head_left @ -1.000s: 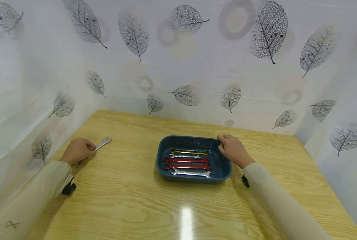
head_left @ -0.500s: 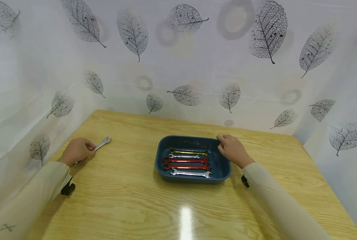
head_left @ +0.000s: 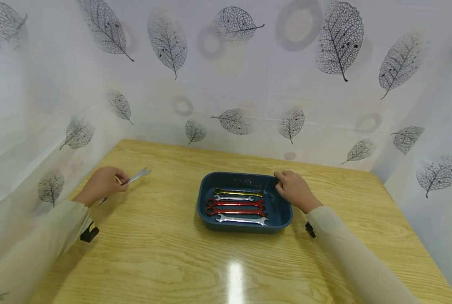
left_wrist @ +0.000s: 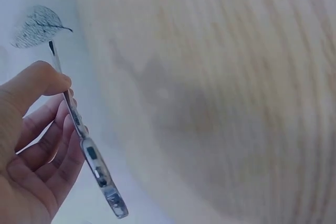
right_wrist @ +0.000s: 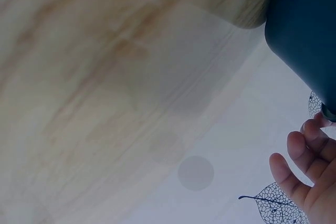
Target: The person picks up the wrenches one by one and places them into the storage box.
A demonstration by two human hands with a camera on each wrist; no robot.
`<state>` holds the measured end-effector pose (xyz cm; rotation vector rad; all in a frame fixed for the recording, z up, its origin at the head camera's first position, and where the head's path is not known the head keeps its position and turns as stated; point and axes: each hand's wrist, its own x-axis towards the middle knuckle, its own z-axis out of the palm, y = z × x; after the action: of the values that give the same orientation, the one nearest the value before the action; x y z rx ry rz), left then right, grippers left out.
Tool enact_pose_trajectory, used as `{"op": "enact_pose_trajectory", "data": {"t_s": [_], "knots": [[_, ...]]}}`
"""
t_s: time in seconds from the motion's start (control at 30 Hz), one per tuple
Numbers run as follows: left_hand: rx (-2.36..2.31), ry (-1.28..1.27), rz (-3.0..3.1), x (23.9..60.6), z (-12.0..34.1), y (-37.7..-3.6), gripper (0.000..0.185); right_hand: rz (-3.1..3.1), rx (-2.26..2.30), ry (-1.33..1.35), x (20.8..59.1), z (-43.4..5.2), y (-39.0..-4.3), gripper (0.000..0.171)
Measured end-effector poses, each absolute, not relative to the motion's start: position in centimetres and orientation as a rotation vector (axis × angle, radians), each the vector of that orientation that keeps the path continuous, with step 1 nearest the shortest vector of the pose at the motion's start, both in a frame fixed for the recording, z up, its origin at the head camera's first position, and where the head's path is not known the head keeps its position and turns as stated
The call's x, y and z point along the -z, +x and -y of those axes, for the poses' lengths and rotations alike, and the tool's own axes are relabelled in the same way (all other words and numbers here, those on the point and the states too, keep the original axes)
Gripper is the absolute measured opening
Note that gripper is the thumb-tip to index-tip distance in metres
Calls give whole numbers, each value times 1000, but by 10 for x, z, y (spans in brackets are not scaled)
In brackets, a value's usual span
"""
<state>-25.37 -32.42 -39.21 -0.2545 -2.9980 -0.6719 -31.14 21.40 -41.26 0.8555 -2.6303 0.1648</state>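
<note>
My left hand [head_left: 106, 183] pinches a silver open-end wrench [head_left: 139, 174] between thumb and fingers at the table's left side. In the left wrist view, the wrench [left_wrist: 97, 166] is seen nearly edge-on, raised above the wood. With its thumb and fingers, my right hand [head_left: 296, 191] grips the far right corner of a dark blue rectangular bin [head_left: 244, 228]. Part of the bin's wall [right_wrist: 304, 30] fills the corner of the right wrist view. Inside lie a gold wrench [head_left: 239, 193], a small silver wrench [head_left: 234, 198], two red wrenches [head_left: 237, 203] and a larger silver wrench [head_left: 242, 219].
The wood-grain table [head_left: 165, 253] has a bright glare spot near its front. A white leaf-print curtain [head_left: 248, 93] hangs behind the table and along both sides.
My left hand has lifted the silver wrench from the table and shifted it slightly right and away from me. The right hand and the bin hold still.
</note>
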Motion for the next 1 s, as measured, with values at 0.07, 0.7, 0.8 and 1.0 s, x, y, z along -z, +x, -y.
{"op": "enact_pose_trajectory", "data": {"t_s": [0.07,0.7,0.8,1.0], "knots": [[675,-283,3003,387,319,-252,15,2628,-164,857,413,-214,-311,3],[670,-444,3005,348,259,-238,8,2629,-171,863,412,-215,-307,4],[664,-472,2998,345,249,-238,8,2635,-168,859,411,-215,-309,3],[675,-527,2990,340,228,-239,8,2638,-176,853,411,-215,-309,3]]}}
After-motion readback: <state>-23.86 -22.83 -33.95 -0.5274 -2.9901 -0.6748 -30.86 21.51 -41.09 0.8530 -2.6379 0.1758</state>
